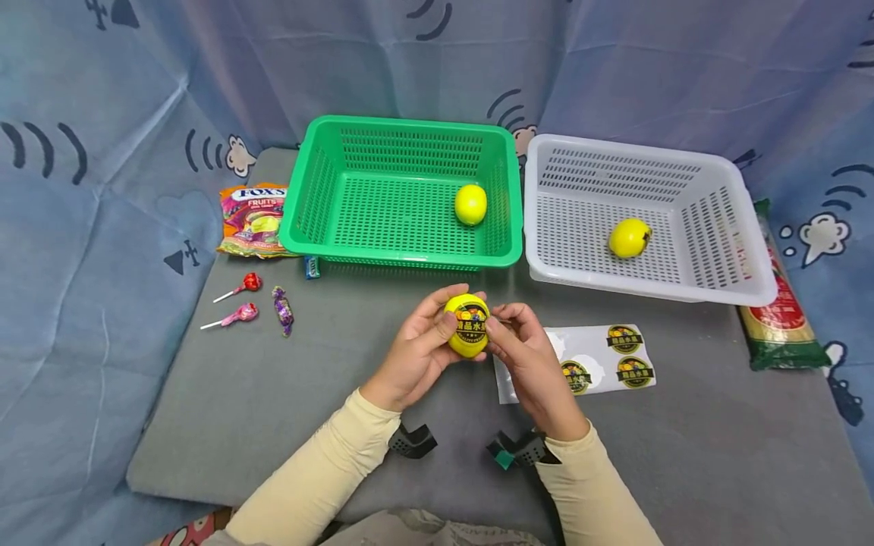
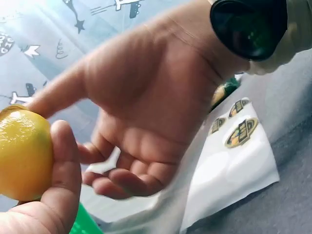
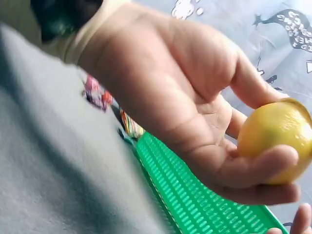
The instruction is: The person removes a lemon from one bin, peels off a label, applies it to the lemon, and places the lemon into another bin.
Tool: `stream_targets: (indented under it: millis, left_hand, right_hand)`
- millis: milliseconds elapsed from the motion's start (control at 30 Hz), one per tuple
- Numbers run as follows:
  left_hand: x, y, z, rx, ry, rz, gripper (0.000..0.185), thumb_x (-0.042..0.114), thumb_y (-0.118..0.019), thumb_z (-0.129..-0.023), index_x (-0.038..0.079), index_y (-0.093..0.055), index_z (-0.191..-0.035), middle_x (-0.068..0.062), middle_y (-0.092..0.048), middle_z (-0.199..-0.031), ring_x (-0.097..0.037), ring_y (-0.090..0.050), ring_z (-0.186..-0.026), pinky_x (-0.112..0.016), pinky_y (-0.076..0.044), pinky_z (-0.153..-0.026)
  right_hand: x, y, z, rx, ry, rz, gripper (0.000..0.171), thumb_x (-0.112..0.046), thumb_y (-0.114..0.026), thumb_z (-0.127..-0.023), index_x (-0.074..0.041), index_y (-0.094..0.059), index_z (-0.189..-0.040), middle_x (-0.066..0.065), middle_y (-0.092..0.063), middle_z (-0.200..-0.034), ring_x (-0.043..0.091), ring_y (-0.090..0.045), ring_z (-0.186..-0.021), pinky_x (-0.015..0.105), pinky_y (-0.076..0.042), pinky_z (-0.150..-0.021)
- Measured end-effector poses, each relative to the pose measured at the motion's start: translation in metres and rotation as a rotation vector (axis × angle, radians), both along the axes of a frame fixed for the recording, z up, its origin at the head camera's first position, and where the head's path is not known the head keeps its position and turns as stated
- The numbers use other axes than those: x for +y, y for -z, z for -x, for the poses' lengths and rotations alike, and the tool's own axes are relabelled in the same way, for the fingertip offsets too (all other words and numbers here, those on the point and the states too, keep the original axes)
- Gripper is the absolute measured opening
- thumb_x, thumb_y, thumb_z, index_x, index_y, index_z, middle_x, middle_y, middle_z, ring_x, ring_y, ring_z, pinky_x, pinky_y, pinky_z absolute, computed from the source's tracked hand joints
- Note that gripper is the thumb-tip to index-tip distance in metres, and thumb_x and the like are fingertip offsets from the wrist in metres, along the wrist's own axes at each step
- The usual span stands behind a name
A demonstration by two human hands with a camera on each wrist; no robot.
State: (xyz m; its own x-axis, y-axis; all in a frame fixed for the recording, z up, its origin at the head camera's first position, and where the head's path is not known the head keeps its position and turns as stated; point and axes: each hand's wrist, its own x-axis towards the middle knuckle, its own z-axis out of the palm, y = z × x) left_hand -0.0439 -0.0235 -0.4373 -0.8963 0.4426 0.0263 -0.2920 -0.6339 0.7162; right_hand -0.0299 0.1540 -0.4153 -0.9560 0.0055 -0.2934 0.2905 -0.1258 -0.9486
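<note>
A yellow lemon point(image 1: 467, 350) with a round black fruit sticker point(image 1: 471, 321) is held over the grey table. My left hand point(image 1: 418, 350) grips it, thumb at the sticker's left edge and fingers around its far side. My right hand point(image 1: 531, 356) presses its thumb against the sticker's right edge; in the left wrist view its other fingers point(image 2: 127, 183) look loosely bent, apart from the fruit. Beneath the right hand lies a white sheet of stickers point(image 1: 601, 360), with several black labels and bare spots. The right wrist view shows the left fingertips point(image 3: 280, 158) on the lemon's underside.
A green basket point(image 1: 403, 260) and a white basket point(image 1: 649, 292) stand at the back, one lemon in each. To the left lie a Fox's candy bag point(image 1: 254, 220), two lollipops point(image 1: 247, 312) and a purple wrapped candy point(image 1: 282, 311). A red-green packet point(image 1: 781, 322) lies far right.
</note>
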Motion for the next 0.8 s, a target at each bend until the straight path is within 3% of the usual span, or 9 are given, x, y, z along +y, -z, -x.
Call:
stream_targets:
  millis: [67,133,233,333,367,433,500,633,800]
  left_hand:
    - [-0.003,-0.003,-0.001,-0.014,0.005,-0.001,0.067,0.04,-0.066,-0.102,0.008,-0.045,-0.156,-0.027,-0.042,-0.16,-0.028,-0.065,-0.115,-0.039,-0.06,-0.086]
    - [-0.004,-0.004,-0.002,-0.039,-0.007,0.005,0.072,0.038,-0.064,-0.104,0.005,-0.038,-0.162,-0.026,-0.043,-0.158,-0.03,-0.067,-0.115,-0.038,-0.06,-0.085]
    - [-0.005,-0.005,-0.003,-0.074,-0.047,0.02,0.07,0.031,-0.062,-0.106,0.009,-0.033,-0.166,-0.021,-0.048,-0.153,-0.03,-0.068,-0.114,-0.039,-0.061,-0.086]
    - [-0.002,-0.005,-0.003,-0.088,-0.078,0.02,0.071,0.025,-0.064,-0.105,0.011,-0.032,-0.167,-0.011,-0.056,-0.148,-0.022,-0.069,-0.113,-0.037,-0.061,-0.088]
    - [-0.001,-0.005,-0.003,-0.085,-0.083,0.012,0.073,0.026,-0.066,-0.103,0.01,-0.032,-0.167,-0.008,-0.058,-0.147,-0.019,-0.069,-0.113,-0.036,-0.061,-0.088]
    - [0.001,-0.003,-0.004,-0.093,-0.088,-0.01,0.078,0.029,-0.071,-0.1,0.008,-0.033,-0.165,-0.005,-0.062,-0.144,-0.015,-0.07,-0.111,-0.033,-0.06,-0.086]
    - [0.003,-0.001,-0.006,-0.108,-0.083,-0.027,0.087,0.034,-0.076,-0.094,0.007,-0.034,-0.165,-0.003,-0.063,-0.145,-0.013,-0.071,-0.108,-0.031,-0.06,-0.084]
    - [0.003,0.003,-0.008,-0.168,-0.063,-0.024,0.094,0.038,-0.08,-0.089,0.008,-0.034,-0.165,-0.01,-0.056,-0.153,-0.014,-0.07,-0.106,-0.03,-0.06,-0.083]
    - [0.0,0.001,-0.009,-0.172,-0.105,0.006,0.071,0.023,-0.07,-0.102,0.007,-0.038,-0.164,-0.015,-0.053,-0.154,-0.018,-0.067,-0.116,-0.032,-0.06,-0.088]
  right_hand:
    - [0.003,0.002,0.001,0.001,-0.008,-0.022,0.015,-0.007,-0.059,-0.107,-0.006,-0.048,-0.118,0.008,-0.048,-0.133,0.016,-0.054,-0.112,0.029,-0.047,-0.093]
    - [0.005,0.003,0.001,0.093,0.025,-0.12,0.02,-0.007,-0.062,-0.107,-0.004,-0.053,-0.124,0.005,-0.05,-0.138,0.013,-0.054,-0.117,0.027,-0.046,-0.095]
    - [0.005,-0.001,-0.001,0.439,0.049,-0.338,0.023,-0.007,-0.062,-0.107,0.002,-0.064,-0.128,0.01,-0.056,-0.142,0.018,-0.055,-0.126,0.029,-0.045,-0.102]
    - [-0.002,-0.006,0.002,0.864,-0.061,-0.528,0.031,-0.013,-0.055,-0.111,0.007,-0.068,-0.132,0.019,-0.062,-0.142,0.032,-0.055,-0.136,0.043,-0.041,-0.115]
    - [-0.005,-0.007,0.004,0.968,-0.12,-0.571,0.035,-0.016,-0.052,-0.113,0.008,-0.067,-0.134,0.022,-0.062,-0.143,0.037,-0.053,-0.138,0.049,-0.038,-0.117]
    - [-0.011,-0.004,0.01,1.069,-0.21,-0.658,0.043,-0.025,-0.046,-0.116,0.006,-0.065,-0.139,0.02,-0.061,-0.146,0.038,-0.051,-0.141,0.058,-0.032,-0.12]
    - [-0.014,0.002,0.014,1.061,-0.266,-0.73,0.048,-0.03,-0.04,-0.117,0.004,-0.061,-0.144,0.017,-0.058,-0.151,0.035,-0.048,-0.145,0.061,-0.027,-0.122]
    - [-0.012,0.009,0.016,0.938,-0.307,-0.793,0.05,-0.031,-0.042,-0.114,-0.001,-0.055,-0.151,0.013,-0.053,-0.157,0.033,-0.045,-0.147,0.066,-0.019,-0.123]
    - [-0.012,0.014,0.013,0.784,-0.356,-0.837,0.083,-0.043,-0.06,-0.102,-0.007,-0.025,-0.168,0.013,-0.035,-0.169,0.034,-0.035,-0.153,0.072,-0.015,-0.12]
